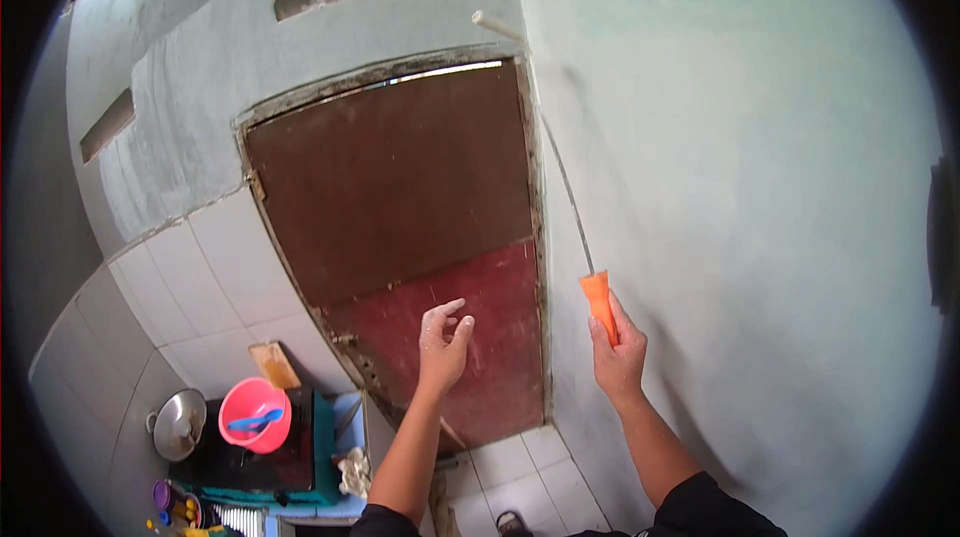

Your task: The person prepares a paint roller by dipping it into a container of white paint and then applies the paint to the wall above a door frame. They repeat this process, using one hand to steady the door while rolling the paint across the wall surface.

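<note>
My right hand (pixel 618 349) is wrapped round the orange handle of a small paint roller (pixel 595 302). Its long thin metal rod rises to a narrow white roller head (pixel 497 27), which in this view lies by the corner above the door frame. In front of the door's red lower panel, my left hand (pixel 443 337) is raised with nothing in it, the fingers loosely bent and apart from the thumb. Whitish specks mark its fingers. On the right is the pale green-white wall (pixel 760 207), with a faint shadow of the rod and arm.
A brown and red door (pixel 400 177) stands closed ahead. At lower left, a stove (pixel 310 457) bears a pink basin (pixel 236 407) with a blue scoop-like thing inside and a metal pan (pixel 181 417). A wooden board (pixel 274 365) leans behind. White tiles (pixel 530 487) cover the floor.
</note>
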A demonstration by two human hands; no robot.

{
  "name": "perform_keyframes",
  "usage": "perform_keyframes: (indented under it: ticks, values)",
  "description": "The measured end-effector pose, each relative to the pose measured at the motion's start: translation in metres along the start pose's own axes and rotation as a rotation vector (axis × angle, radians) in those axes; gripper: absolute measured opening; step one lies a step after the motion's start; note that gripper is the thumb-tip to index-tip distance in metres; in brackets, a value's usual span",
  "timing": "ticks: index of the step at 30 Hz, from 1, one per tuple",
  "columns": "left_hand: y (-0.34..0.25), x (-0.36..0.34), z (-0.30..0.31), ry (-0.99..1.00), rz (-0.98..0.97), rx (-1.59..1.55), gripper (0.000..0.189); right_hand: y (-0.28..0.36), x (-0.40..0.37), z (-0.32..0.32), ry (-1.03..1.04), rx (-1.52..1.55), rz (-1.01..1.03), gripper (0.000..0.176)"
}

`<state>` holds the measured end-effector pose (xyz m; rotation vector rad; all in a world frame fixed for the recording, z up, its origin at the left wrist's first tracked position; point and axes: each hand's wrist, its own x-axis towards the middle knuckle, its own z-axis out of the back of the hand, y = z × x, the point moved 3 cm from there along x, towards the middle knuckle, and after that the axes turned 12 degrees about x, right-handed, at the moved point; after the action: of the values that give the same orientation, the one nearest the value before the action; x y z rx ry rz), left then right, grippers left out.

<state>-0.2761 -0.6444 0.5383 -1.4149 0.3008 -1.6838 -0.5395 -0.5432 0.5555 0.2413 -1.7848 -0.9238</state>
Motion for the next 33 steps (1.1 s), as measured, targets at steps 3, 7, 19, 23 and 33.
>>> perform_keyframes:
  ticks: [3, 7, 19, 23, 33]
  values:
    - [0.003, 0.066, 0.02, -0.052, -0.124, 0.118, 0.03, 0.014, 0.064, -0.036, -0.047, -0.121, 0.167, 0.047]
    - [-0.005, 0.154, 0.054, -0.18, -0.353, 0.292, 0.029, 0.019, 0.151, -0.088, -0.096, -0.166, 0.334, 0.047]
    - [-0.038, 0.339, 0.128, -0.489, -0.713, 0.778, 0.034, 0.08, 0.338, -0.211, -0.118, -0.281, 0.611, 0.048]
    - [-0.04, 0.362, 0.144, -0.552, -0.696, 0.898, 0.035, 0.093, 0.365, -0.238, -0.133, -0.304, 0.609, 0.046]
    - [-0.019, 0.397, 0.167, -0.67, -0.72, 0.984, 0.036, 0.071, 0.394, -0.27, -0.065, -0.349, 0.549, 0.051]
